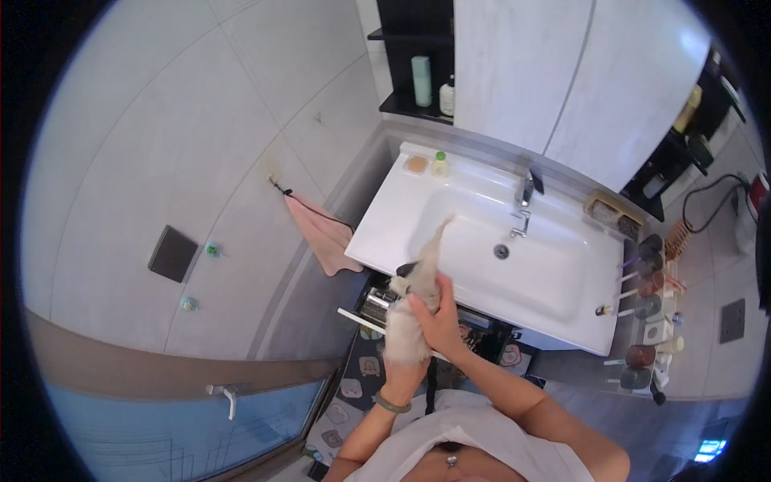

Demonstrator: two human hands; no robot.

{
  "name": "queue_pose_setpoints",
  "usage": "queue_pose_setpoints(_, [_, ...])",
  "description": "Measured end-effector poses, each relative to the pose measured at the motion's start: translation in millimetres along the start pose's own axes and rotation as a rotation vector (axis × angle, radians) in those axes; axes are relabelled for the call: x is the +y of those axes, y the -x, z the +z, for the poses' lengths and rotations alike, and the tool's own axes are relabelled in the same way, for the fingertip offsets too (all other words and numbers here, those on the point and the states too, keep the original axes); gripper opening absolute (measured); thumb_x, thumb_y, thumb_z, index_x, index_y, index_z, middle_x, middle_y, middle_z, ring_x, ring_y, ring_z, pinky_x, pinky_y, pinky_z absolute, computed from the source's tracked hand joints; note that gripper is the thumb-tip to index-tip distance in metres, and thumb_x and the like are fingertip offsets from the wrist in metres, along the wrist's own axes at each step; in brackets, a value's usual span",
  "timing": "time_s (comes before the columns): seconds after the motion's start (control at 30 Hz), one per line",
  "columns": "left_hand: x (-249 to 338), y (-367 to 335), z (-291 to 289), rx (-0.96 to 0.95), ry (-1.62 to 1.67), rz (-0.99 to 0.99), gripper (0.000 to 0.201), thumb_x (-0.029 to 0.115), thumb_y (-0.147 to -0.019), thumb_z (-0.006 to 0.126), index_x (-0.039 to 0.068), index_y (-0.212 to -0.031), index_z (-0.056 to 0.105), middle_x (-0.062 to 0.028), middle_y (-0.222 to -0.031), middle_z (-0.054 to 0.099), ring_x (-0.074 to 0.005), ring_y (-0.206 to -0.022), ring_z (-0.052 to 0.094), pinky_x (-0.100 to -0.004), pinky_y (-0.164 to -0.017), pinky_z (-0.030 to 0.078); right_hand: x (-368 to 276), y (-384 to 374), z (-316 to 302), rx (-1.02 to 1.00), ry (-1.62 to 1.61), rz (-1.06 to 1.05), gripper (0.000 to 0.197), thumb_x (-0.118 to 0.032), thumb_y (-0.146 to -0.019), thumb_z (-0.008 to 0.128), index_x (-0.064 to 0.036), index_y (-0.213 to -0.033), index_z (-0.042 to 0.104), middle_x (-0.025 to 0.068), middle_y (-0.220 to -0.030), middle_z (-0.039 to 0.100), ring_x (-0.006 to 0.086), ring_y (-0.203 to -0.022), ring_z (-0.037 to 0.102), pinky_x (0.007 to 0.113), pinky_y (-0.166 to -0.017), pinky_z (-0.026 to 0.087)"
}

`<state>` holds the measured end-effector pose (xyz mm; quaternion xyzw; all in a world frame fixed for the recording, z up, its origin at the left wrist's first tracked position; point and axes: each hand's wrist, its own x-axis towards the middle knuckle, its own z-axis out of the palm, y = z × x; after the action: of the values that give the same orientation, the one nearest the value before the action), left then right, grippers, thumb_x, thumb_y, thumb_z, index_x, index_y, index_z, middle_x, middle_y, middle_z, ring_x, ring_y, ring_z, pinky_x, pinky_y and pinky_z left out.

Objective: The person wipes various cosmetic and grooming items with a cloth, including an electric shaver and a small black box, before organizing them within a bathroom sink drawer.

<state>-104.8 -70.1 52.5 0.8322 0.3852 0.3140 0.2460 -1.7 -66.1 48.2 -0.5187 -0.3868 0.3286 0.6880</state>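
A fluffy cream item [407,328] hangs over the near edge of the white washbasin [377,233], toward its left end and above the open drawer [361,320]. It is pale cream, thick and shaggy in its lower part, where it spreads around the left hand. Higher up it narrows and twists into a drawn-out, slightly browner tail whose thin tip points into the bowl, to the left of the drain [501,251]. A small black patch [406,269] shows at its left side; whether this belongs to the item cannot be told, nor whether the item is a towel or a plush piece.

The right hand [438,316] holds the item at its middle, thumb laid across the front and the other fingers along its right side. The left hand [406,376] is at the lower end, its fingers hidden by the pile, so their grip cannot be told. A greenish bangle [392,403] circles the left wrist
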Motion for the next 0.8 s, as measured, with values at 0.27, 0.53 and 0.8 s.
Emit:
queue_pose_setpoints(0.27, [51,-3,-39,-0.296,0.401,-0.115,0.042,0.020,-0.078,0.075,0.002,-0.110,0.053,-0.0094,-0.084,0.056,-0.0198,-0.068,0.056,-0.0305,-0.062,0.047,-31,-16,-70,0.096,-0.501,0.306,0.041,-0.033,-0.094,0.053,-0.0051,-0.123,0.048,0.0095,-0.104,0.062,0.0191,-0.088,0.064,0.033,-0.075,0.055])
queue_pose_setpoints(0.53, [71,-6,0,-0.197,0.741,-0.061,0.056,0.024,-0.097,0.051,-0.007,-0.137,0.027,-0.0226,-0.130,0.041,-0.0295,-0.119,0.042,-0.0346,-0.102,0.032,-19,7,-56,0.158,-0.929,0.216,0.040,-0.038,-0.098,0.046,-0.0080,-0.125,0.048,0.0055,-0.106,0.060,0.0178,-0.091,0.062,0.032,-0.080,0.053])
queue_pose_setpoints(0.8, [87,-20,-6,0.014,0.873,-0.099,0.059,0.018,-0.094,0.055,-0.001,-0.142,0.026,-0.0131,-0.127,0.046,-0.0198,-0.110,0.047,-0.0323,-0.096,0.038,10,60,-57,0.130,0.515,-0.227,0.048,-0.030,-0.101,0.038,-0.0006,-0.138,0.031,0.0108,-0.132,0.045,0.0241,-0.120,0.046,0.037,-0.104,0.035])
